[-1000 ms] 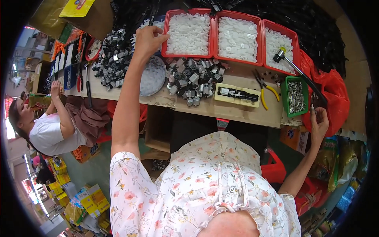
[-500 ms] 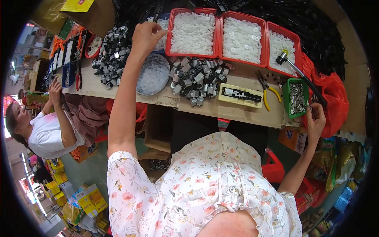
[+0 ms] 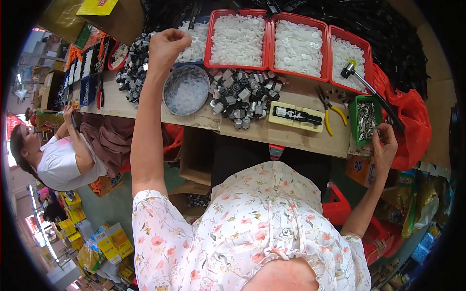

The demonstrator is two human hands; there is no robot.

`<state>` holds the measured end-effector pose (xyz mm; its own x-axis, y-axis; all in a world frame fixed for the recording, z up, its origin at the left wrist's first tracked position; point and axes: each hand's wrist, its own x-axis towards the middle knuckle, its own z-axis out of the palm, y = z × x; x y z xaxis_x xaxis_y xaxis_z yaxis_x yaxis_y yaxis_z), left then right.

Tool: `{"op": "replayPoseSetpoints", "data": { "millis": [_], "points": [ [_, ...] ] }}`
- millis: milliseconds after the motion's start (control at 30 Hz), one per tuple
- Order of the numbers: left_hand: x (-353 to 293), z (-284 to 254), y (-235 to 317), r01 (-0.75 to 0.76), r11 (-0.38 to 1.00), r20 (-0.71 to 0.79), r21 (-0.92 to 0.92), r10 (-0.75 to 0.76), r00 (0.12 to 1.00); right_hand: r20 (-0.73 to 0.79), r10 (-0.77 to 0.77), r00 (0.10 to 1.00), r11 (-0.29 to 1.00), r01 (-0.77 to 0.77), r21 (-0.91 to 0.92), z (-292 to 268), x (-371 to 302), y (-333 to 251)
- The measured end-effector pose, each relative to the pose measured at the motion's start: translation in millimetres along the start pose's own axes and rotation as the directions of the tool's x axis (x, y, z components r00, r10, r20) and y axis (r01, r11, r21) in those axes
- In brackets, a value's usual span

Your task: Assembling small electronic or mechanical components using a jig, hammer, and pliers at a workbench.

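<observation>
My left hand (image 3: 167, 50) is raised over the far left of the bench, thumb and fingers pinched together. Whatever they hold is too small to make out. It hovers between a heap of black and silver parts (image 3: 132, 72) and a blue tray of small white plastic pieces (image 3: 195, 44). Beside my left forearm stands a round bowl of translucent pieces (image 3: 186, 91). On the far right, my right hand (image 3: 385, 141) is closed in a pinch by the edge of a green tray (image 3: 357, 127) of small metal pins (image 3: 365, 116). What lies between its fingertips is unclear.
Three red trays (image 3: 266, 53) of white pieces line the back. Nearer are another parts heap (image 3: 245, 99), a cream fixture (image 3: 296, 116) holding a black assembly, yellow-handled pliers (image 3: 329, 121) and a black-handled hammer (image 3: 371, 89). A co-worker (image 3: 68, 155) sits at left.
My left hand has moved left, away from the red tray and the white pieces, uncovering more of the bowl. My right hand has shifted slightly left, still by the green tray.
</observation>
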<state>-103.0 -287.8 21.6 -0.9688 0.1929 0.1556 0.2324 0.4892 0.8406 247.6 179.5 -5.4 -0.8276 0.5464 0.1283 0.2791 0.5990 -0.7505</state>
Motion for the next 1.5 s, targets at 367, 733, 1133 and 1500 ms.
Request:
{"op": "replayPoseSetpoints", "data": {
  "millis": [367, 733, 1133, 1500],
  "points": [
    [-76.9, -5.8, -29.5, -0.033, 0.985, 0.118, 0.168, 0.013, 0.993, 0.077, -0.073, 0.994, 0.997, 0.075, -0.020, 16.2, 8.0, -14.9],
    [-96.4, -6.1, -11.0, 0.052, 0.998, -0.001, -0.018, -0.052, 0.999, 0.095, -0.112, 0.989, 0.994, 0.113, -0.007, 24.6, 3.9, -49.0],
    [-120.0, -9.7, 0.5, -0.013, 0.999, -0.048, 0.050, 0.015, 0.999, 0.202, -0.311, 0.929, 0.939, 0.267, 0.217, 87.2, -5.1, -115.1],
    [-142.0, -7.9, -4.3, -0.105, 0.967, -0.011, 0.233, 0.111, 0.994, 0.238, -0.296, 0.925, 0.954, 0.277, 0.112, 86.7, -5.5, -109.7]
  ]
}}
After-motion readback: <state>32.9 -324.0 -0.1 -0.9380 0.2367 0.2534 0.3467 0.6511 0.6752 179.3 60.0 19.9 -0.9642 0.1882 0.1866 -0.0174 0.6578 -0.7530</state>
